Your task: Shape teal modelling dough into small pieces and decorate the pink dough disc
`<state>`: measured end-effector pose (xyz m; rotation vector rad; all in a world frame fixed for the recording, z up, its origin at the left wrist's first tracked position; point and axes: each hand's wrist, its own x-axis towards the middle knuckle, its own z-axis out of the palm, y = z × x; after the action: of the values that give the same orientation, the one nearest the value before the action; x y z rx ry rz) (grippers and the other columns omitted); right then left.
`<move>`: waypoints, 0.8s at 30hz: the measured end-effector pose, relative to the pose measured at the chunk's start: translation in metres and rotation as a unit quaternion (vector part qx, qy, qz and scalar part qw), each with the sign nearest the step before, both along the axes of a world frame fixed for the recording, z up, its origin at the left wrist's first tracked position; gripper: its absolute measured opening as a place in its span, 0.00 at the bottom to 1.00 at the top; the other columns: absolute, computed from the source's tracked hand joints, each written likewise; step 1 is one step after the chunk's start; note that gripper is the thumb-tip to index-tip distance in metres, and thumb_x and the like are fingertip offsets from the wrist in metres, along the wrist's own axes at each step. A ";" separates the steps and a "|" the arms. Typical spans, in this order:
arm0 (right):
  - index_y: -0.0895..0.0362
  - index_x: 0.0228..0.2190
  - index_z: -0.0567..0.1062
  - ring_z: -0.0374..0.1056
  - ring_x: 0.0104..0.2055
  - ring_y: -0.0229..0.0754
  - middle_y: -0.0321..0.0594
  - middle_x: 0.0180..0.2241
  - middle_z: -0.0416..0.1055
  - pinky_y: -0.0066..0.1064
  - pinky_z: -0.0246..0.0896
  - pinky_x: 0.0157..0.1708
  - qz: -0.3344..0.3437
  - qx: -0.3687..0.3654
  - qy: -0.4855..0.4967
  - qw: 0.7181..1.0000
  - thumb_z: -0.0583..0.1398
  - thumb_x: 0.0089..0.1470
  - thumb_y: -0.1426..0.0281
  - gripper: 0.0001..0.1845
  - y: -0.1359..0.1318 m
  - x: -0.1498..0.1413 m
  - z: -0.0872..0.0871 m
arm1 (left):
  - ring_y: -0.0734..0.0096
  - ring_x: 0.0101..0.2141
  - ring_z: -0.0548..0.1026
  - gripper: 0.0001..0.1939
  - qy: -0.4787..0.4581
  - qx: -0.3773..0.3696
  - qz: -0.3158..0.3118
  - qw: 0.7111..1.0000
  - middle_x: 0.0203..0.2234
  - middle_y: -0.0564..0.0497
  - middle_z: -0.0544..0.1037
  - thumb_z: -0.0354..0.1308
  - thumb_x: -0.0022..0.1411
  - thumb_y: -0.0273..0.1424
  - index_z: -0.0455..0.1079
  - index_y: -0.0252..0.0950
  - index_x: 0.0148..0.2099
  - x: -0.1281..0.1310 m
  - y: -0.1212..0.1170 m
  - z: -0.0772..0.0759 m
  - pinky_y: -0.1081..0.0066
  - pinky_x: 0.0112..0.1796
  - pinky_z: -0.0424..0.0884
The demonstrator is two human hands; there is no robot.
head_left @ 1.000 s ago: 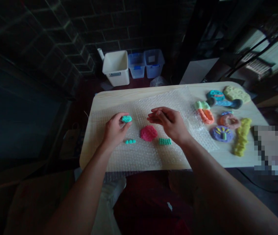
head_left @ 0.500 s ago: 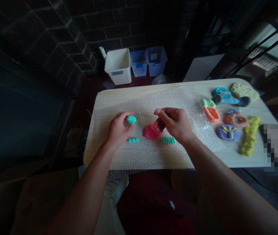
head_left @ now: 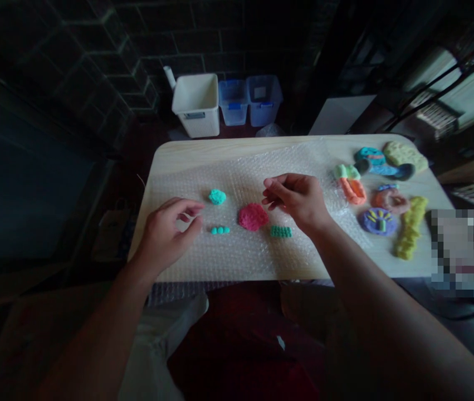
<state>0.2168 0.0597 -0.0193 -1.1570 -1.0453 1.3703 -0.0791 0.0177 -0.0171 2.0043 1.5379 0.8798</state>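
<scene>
My left hand (head_left: pixel 172 231) is open, its thumb and fingers apart and nothing between them. Just beyond its fingertips a lump of turquoise clay (head_left: pixel 217 196) lies on the bubble wrap (head_left: pixel 240 256). Nearer me is a short row of small turquoise clay balls (head_left: pixel 220 230). A round, rough-edged red clay disc (head_left: pixel 253 216) lies in the middle. Over its right side, my right hand (head_left: pixel 293 195) has its thumb pressed to curled fingers; anything in that pinch is hidden or too small to name. Below this hand sits a block of green clay balls (head_left: pixel 281 231) in rows.
Shaped clay pieces stand on the table's right side: an orange and green one (head_left: pixel 350 186), a purple disc (head_left: pixel 377 221), a yellow strip (head_left: pixel 411 228), a blue dumbbell shape (head_left: pixel 385 169). A white bin (head_left: pixel 197 106) and blue-tinted boxes (head_left: pixel 264 103) are beyond the far edge.
My left hand has let go of the turquoise lump, which now lies on the bubble wrap, and has drawn back left. My right hand dipped to the red disc, then rose slightly, fingers more closed.
</scene>
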 end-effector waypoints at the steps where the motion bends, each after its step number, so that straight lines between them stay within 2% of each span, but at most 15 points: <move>1: 0.59 0.25 0.80 0.74 0.22 0.40 0.43 0.24 0.79 0.30 0.69 0.19 -0.003 0.005 -0.017 1.000 0.77 0.46 0.51 0.25 -0.001 0.001 0.001 | 0.62 0.37 0.80 0.10 0.018 -0.002 -0.016 1.000 0.41 0.47 0.83 0.64 0.65 0.33 0.79 0.39 0.48 0.001 -0.003 -0.001 0.62 0.42 0.78; 4: 0.59 0.23 0.78 0.69 0.18 0.36 0.42 0.21 0.76 0.28 0.61 0.15 -0.022 0.031 -0.063 0.997 0.75 0.50 0.49 0.27 -0.003 0.007 0.003 | 0.59 0.42 0.80 0.15 0.050 -0.011 -0.068 0.996 0.43 0.47 0.82 0.68 0.64 0.37 0.78 0.40 0.51 0.007 -0.009 -0.005 0.60 0.45 0.78; 7: 0.60 0.32 0.81 0.73 0.22 0.37 0.43 0.27 0.80 0.29 0.65 0.20 -0.028 0.048 -0.062 0.997 0.74 0.52 0.50 0.25 -0.005 0.013 0.000 | 0.55 0.48 0.80 0.20 0.063 -0.028 -0.102 0.992 0.49 0.46 0.81 0.72 0.62 0.38 0.77 0.40 0.54 0.014 -0.010 -0.009 0.57 0.51 0.77; 9: 0.60 0.39 0.81 0.76 0.27 0.39 0.45 0.33 0.81 0.30 0.69 0.24 -0.026 0.044 -0.050 0.997 0.73 0.52 0.51 0.25 -0.005 0.017 -0.004 | 0.54 0.50 0.80 0.20 0.075 -0.034 -0.113 0.990 0.51 0.46 0.80 0.73 0.61 0.36 0.77 0.40 0.54 0.017 -0.010 -0.011 0.55 0.53 0.77; 11: 0.59 0.42 0.81 0.77 0.30 0.40 0.45 0.35 0.82 0.30 0.70 0.26 -0.023 0.037 -0.045 0.998 0.73 0.53 0.52 0.25 -0.004 0.020 -0.006 | 0.54 0.50 0.80 0.20 0.087 -0.033 -0.125 0.988 0.51 0.46 0.80 0.73 0.61 0.34 0.77 0.40 0.55 0.019 -0.010 -0.013 0.55 0.53 0.77; 15: 0.58 0.38 0.81 0.73 0.26 0.36 0.40 0.29 0.78 0.28 0.65 0.22 -0.017 0.058 -0.052 0.997 0.73 0.54 0.50 0.24 -0.004 0.021 -0.003 | 0.56 0.49 0.80 0.18 0.096 -0.022 -0.146 0.984 0.48 0.47 0.80 0.72 0.62 0.30 0.78 0.40 0.53 0.020 -0.010 -0.016 0.56 0.53 0.77; 18: 0.59 0.30 0.80 0.65 0.19 0.33 0.36 0.22 0.72 0.26 0.57 0.17 -0.016 0.067 -0.054 0.996 0.73 0.53 0.47 0.26 -0.006 0.019 0.005 | 0.57 0.48 0.80 0.16 0.099 -0.030 -0.150 0.983 0.47 0.48 0.80 0.71 0.62 0.28 0.78 0.40 0.52 0.020 -0.008 -0.015 0.57 0.52 0.78; 21: 0.58 0.22 0.75 0.59 0.15 0.31 0.34 0.16 0.68 0.26 0.49 0.13 -0.018 0.052 -0.057 0.997 0.76 0.48 0.48 0.29 -0.009 0.018 0.011 | 0.59 0.47 0.81 0.15 0.105 -0.043 -0.156 0.981 0.46 0.48 0.80 0.70 0.63 0.27 0.78 0.39 0.52 0.021 -0.007 -0.013 0.58 0.51 0.78; 24: 0.59 0.22 0.76 0.60 0.15 0.32 0.34 0.16 0.69 0.26 0.49 0.13 -0.017 0.040 -0.044 0.998 0.79 0.42 0.50 0.28 -0.009 0.019 0.010 | 0.59 0.46 0.81 0.13 0.094 -0.047 -0.151 0.983 0.45 0.48 0.80 0.70 0.64 0.27 0.79 0.39 0.51 0.021 -0.006 -0.014 0.58 0.50 0.78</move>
<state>0.2355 0.0509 -0.0096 -1.1793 -1.1278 1.2482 -0.0581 0.0120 -0.0307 2.2247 1.2930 0.5016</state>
